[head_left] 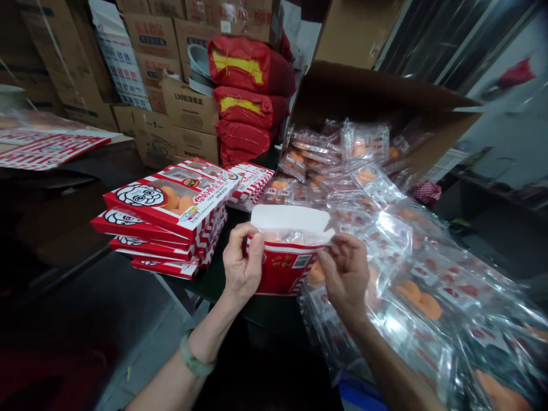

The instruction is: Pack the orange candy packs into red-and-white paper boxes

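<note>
Upright between my hands stands a red-and-white cardboard box (278, 271) with its white top flap (289, 220) raised. Clear plastic packaging shows inside the opening. My left hand (244, 260) grips the box's left edge, thumb on the near face and fingers behind. At the right top corner, my right hand (345, 271) pinches the box's edge near a small side flap. To the left lies a stack of filled red-and-white boxes (171, 194) with windows showing orange pieces. On the right spreads a heap of clear plastic packs (385, 245) holding orange pieces and small printed items.
A large open carton (445, 137) lies behind the plastic packs. Red sacks (252, 108) are piled at the back, beside stacked brown cartons (188, 108). More striped boxes (55, 149) lie at the far left. The dark table edge is close below my hands.
</note>
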A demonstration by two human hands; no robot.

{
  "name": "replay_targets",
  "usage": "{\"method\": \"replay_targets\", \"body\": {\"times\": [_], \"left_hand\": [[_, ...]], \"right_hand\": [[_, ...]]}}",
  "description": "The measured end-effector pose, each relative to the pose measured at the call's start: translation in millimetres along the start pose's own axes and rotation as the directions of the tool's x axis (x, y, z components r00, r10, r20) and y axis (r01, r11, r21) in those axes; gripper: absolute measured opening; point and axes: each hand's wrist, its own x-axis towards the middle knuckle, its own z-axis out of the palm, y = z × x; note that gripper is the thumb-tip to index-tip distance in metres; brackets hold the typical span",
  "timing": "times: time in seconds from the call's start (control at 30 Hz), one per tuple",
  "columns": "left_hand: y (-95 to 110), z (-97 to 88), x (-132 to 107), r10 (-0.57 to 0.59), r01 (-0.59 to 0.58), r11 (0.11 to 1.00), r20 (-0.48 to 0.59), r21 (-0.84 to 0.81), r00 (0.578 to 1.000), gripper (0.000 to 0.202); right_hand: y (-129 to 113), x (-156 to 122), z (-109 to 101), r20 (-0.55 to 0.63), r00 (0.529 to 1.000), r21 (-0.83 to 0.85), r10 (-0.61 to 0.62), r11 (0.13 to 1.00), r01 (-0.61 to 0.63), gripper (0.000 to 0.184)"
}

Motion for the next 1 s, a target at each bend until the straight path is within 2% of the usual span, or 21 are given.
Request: {"method": "replay_targets", "body": {"times": [0.07, 0.13, 0.17, 0.23, 0.3, 0.33, 0.37, 0.4, 0.47, 0.5, 0.53, 0.6, 0.67, 0.73, 0.83, 0.93, 1.0], "left_hand": [[0, -0.1, 1, -0.019, 0.019, 1.0, -0.012, 0.006, 1.0, 0.007], [2, -0.9, 2, -0.055, 0.055, 0.998, -0.012, -0.008, 0.998, 0.007], [4, -1.6, 3, -0.071, 0.071, 0.997, -0.009, -0.018, 0.997, 0.007], [8, -3.2, 3, -0.101, 0.101, 0.994, 0.0, -0.033, 0.995, 0.006], [14, -4.4, 4, -0.122, 0.122, 0.992, 0.007, -0.037, 0.992, 0.005], [16, -4.7, 5, -0.132, 0.132, 0.991, 0.006, -0.035, 0.991, 0.005], [18, -4.6, 6, -0.142, 0.142, 0.989, 0.002, -0.032, 0.99, 0.005], [19, -4.3, 6, -0.149, 0.149, 0.988, -0.003, -0.03, 0.989, 0.005], [19, -3.0, 7, -0.161, 0.161, 0.987, -0.017, -0.03, 0.987, 0.005], [19, -2.1, 8, -0.165, 0.164, 0.986, -0.019, -0.032, 0.986, 0.006], [18, -1.2, 8, -0.165, 0.164, 0.986, -0.02, -0.033, 0.986, 0.006], [16, 0.5, 8, -0.157, 0.156, 0.987, -0.019, -0.037, 0.987, 0.007], [14, 2.0, 8, -0.147, 0.146, 0.988, -0.017, -0.04, 0.989, 0.007], [12, 3.1, 9, -0.145, 0.144, 0.989, -0.017, -0.042, 0.989, 0.008], [11, 4.1, 10, -0.148, 0.148, 0.988, -0.008, -0.048, 0.989, 0.007], [12, 4.4, 10, -0.145, 0.145, 0.988, 0.001, -0.052, 0.989, 0.008], [12, 4.2, 10, -0.141, 0.141, 0.989, 0.005, -0.048, 0.99, 0.008]], "right_hand": [[5, -9, 17, -0.12, 0.99, 0.033, -0.076, 0.996, 0.08, 0.024], [1, -7, 22, -0.162, 0.981, -0.005, -0.107, 0.994, 0.108, 0.013], [-4, -3, 20, -0.124, 0.99, -0.005, -0.069, 0.998, 0.069, 0.008], [-17, 7, 11, 0.05, 0.993, 0.032, 0.109, 0.993, -0.111, 0.007], [-31, 18, 0, 0.223, 0.93, 0.031, 0.294, 0.951, -0.308, 0.013], [-38, 23, -4, 0.269, 0.9, -0.008, 0.344, 0.935, -0.355, 0.015], [-43, 27, -8, 0.285, 0.893, -0.072, 0.347, 0.937, -0.341, 0.016], [-46, 31, -11, 0.293, 0.907, -0.151, 0.301, 0.952, -0.267, 0.015], [-49, 37, -17, 0.37, 0.923, -0.296, 0.1, 0.955, 0.015, 0.007], [-48, 39, -20, 0.426, 0.905, -0.33, -0.017, 0.928, 0.173, 0.002], [-46, 40, -23, 0.476, 0.872, -0.338, -0.118, 0.89, 0.305, 0.009], [-42, 43, -29, 0.562, 0.798, -0.343, -0.219, 0.816, 0.465, 0.024], [-41, 47, -33, 0.636, 0.736, -0.372, -0.232, 0.743, 0.556, 0.025], [-44, 52, -35, 0.693, 0.689, -0.412, -0.211, 0.668, 0.619, 0.016], [-55, 59, -34, 0.719, 0.664, -0.442, -0.203, 0.604, 0.663, 0.008], [-63, 63, -30, 0.745, 0.643, -0.433, -0.18, 0.602, 0.671, 0.009], [-65, 63, -26, 0.747, 0.648, -0.445, -0.147, 0.613, 0.652, 0.011]]}}
